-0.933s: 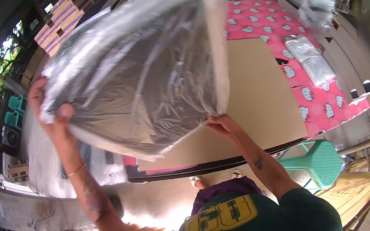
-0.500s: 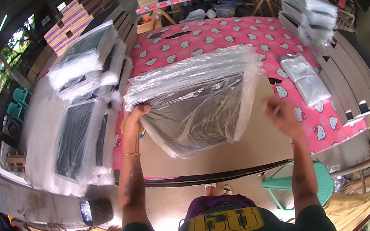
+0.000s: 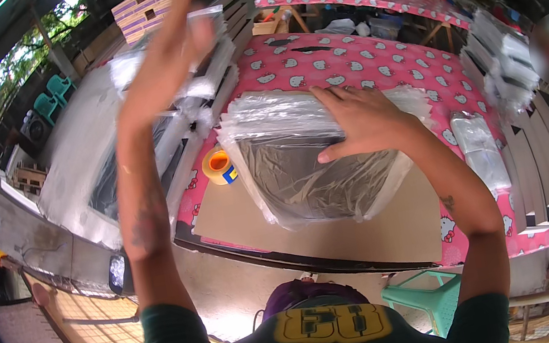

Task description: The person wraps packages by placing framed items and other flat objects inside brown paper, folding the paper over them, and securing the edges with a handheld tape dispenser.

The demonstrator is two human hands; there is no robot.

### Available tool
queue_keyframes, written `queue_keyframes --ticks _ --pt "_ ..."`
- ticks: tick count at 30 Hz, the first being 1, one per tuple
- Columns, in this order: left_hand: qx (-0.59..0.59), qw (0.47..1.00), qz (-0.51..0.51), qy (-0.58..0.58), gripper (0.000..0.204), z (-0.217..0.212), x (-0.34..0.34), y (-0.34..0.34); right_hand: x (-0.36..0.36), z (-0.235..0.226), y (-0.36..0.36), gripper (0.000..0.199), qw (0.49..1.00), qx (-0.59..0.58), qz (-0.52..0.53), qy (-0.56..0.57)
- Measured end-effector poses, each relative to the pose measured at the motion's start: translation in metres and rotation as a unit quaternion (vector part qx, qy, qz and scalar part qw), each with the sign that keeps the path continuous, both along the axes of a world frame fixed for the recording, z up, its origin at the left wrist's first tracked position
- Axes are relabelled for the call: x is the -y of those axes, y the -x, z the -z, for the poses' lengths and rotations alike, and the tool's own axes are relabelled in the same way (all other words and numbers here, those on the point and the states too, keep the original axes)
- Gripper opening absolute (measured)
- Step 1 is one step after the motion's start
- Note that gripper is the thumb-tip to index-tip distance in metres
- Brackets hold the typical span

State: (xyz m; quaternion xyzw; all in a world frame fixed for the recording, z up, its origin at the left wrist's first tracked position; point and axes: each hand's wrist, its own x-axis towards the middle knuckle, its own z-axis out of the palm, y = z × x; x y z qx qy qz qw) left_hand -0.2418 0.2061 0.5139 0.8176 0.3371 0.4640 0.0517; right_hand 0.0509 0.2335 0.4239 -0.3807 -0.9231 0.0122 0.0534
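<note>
I'm holding my right grip [image 3: 370, 115] spread over the far right part of a plastic-wrapped dark panel [image 3: 297, 178], with its fingers pointing away and to the left across the bunched clear wrap and its thumb stretching over the dark face. This grip is open and appears to be resting on the wrap rather than clasping it. The panel is lying beneath it, extending out to its left and back toward the body. My left grip [image 3: 164, 74] is hanging raised and blurred at the upper left, fingers extended, also open and holding nothing I can see; the panel is sitting well apart from it, to its lower right. The panel is lying on a brown cardboard sheet [image 3: 400, 227] spread over the pink-covered tabletop [image 3: 257, 65]. A yellow tape roll [image 3: 219, 166] is resting just beside the panel's left edge, folded clear plastic bags [image 3: 481, 155] are lying to its right, and more wrapped panels [image 3: 106, 185] are lying farther left.
</note>
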Motion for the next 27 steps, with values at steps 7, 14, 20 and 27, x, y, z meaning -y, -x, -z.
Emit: queue_keyframes --ticks 7,14,20,27 --pt "-0.218 0.972 -0.087 0.023 0.072 0.105 -0.055 -0.072 -0.007 0.011 0.001 0.107 0.999 -0.019 -0.017 -0.038" --pt "-0.267 0.944 -0.159 0.113 0.093 0.049 -0.053 -0.056 -0.011 0.012 0.000 0.098 0.998 -0.037 -0.019 -0.052" --pt "-0.167 0.967 -0.189 -0.014 0.093 0.106 -0.033 -0.028 -0.010 0.016 -0.001 0.098 0.997 -0.050 -0.022 -0.053" --pt "0.318 0.877 0.023 0.360 0.082 0.342 0.012 -0.018 -0.009 0.005 0.003 0.100 0.999 -0.017 0.005 -0.028"
